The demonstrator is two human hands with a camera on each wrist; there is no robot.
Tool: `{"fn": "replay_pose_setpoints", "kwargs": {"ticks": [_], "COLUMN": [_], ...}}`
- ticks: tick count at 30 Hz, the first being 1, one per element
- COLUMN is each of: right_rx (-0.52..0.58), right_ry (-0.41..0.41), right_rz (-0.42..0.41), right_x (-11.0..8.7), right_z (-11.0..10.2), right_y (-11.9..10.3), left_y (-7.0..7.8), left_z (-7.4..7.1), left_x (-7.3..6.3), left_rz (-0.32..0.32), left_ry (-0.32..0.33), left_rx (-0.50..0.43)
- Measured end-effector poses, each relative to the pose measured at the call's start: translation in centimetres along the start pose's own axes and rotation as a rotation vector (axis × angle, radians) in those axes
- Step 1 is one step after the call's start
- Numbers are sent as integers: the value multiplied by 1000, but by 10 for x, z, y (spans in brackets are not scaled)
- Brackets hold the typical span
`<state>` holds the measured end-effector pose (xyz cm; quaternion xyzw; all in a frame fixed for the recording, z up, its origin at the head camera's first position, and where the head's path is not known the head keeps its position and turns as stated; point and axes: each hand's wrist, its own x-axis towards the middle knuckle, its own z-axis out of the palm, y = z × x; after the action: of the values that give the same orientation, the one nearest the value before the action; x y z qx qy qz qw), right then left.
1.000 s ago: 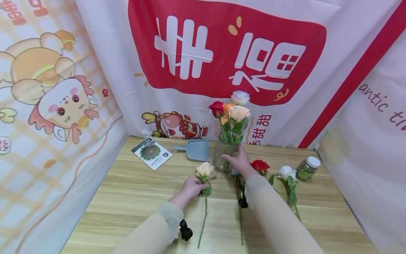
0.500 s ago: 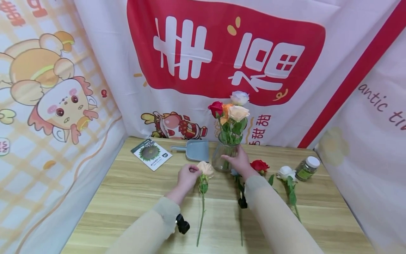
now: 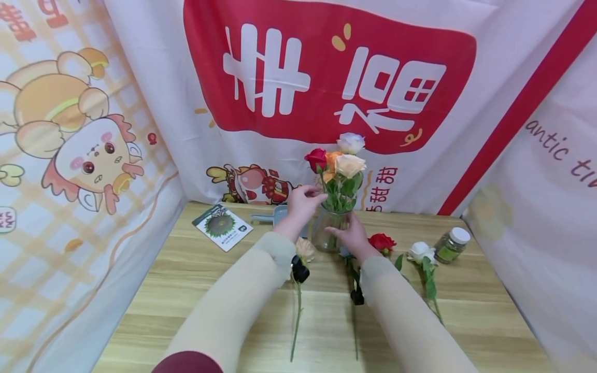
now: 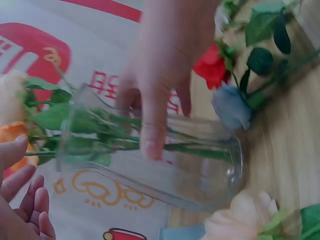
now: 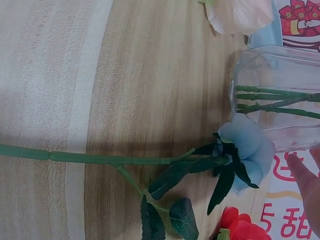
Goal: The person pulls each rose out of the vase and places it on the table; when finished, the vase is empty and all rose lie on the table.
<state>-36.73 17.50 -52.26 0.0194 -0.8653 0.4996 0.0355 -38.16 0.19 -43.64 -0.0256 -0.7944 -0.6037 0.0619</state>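
A clear glass vase (image 3: 321, 234) stands at the back of the table, and my right hand (image 3: 356, 239) grips its right side, thumb across the front. Red (image 3: 316, 159), orange (image 3: 332, 161), peach (image 3: 351, 166) and white roses (image 3: 351, 143) rise from it, their stems visible through the glass in the left wrist view. Beside the rim, left of the leaves, is my left hand (image 3: 303, 203); its fingers are loosely bent with nothing seen between them. A loose peach rose (image 3: 305, 249) lies below, partly behind the left wrist. The blue rose (image 5: 248, 150) lies by the vase base in the right wrist view.
On the right lie a red rose (image 3: 382, 242) and a white rose (image 3: 421, 252), near a lidded jar (image 3: 451, 247). A grey-blue dustpan (image 3: 280, 212) is partly hidden behind the left hand. Left of it lies a printed card (image 3: 222, 228). A printed cloth (image 3: 261, 129) hangs behind the table.
My left hand has let go of the loose peach rose, leaving it on the table, and has moved up and right to the vase's rim. My right hand stays on the vase.
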Motion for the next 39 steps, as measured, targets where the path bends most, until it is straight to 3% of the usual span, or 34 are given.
{"fn": "replay_pose_setpoints", "kwargs": {"ticks": [4,9,14,18,24,31,36,39], "right_rx": [-21,-26,-7,-13,-22,-16,-1,1], "right_ry": [-4,-3,-1,1,3,-18,-27,-25], "right_rz": [17,-1,-12,-8,-2,-20,-12,-4], "right_x": [0,3,3,2,1,2,0,1], "right_z": [-1,-1,-1,-1,0,-1,-1,-1], "right_y": [1,4,1,1,1,0,2,4], "left_y": [-2,-5,-3,12,54,92,92,77], "left_z": [11,15,12,6,-17,-59,-82,-90], "left_x": [6,8,6,1,-17,-46,-75,-92], "left_rz": [-5,30,123,232,418,605,645,569], "left_ry": [-9,34,101,146,213,341,353,345], "left_rx": [86,31,-51,-114,-206,-330,-356,-297]}}
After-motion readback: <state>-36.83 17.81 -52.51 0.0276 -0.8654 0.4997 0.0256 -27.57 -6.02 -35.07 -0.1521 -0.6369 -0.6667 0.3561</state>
